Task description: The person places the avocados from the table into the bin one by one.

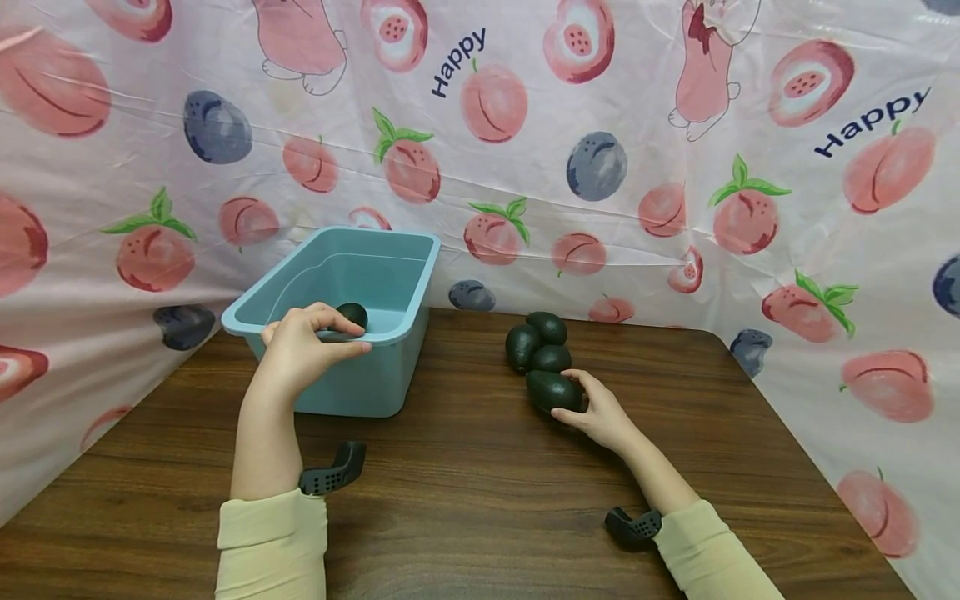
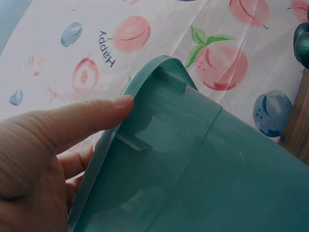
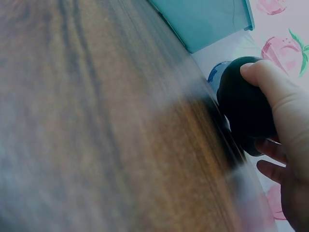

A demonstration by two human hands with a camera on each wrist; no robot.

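Clock: read from the person, 12 straight ahead.
Sleeves: left [image 1: 272, 542] near 10, right [image 1: 712, 554] near 2; cuffs sit behind the black wrist cameras [image 1: 330, 477], probably so cloth doesn't block the lenses.
Table [image 1: 450, 500]: brown wood grain, carries everything at working height.
Right hand: at 1 [image 1: 606, 417], pinching one end of an avocado [image 1: 553, 392], thumb on the near side, fingers on the far side. End hold likely suits it because neighbours crowd the far side. Whether it's lifted off the wood: cannot tell.
Left hand: at 11 [image 1: 303, 342], pinching the near rim of the blue tub [image 1: 375, 383]. Thumb outside, fingers over the inside; left wrist view agrees. Probably steadies the tub; the thin lip gives an easy hold.
Tub: at 11, upright on the table, long side running away from the person, so its mouth is reachable.
Avocado in tub: one dark fruit [image 1: 352, 315] just past the left fingers, partly hidden by hand and rim.
Loose avocados: three [image 1: 522, 347] just past 12, bunched beyond the gripped one; contact likely limits rolling.
Sheet [image 1: 525, 175]: fruit print behind the table, probably a plain screen for the workspace.
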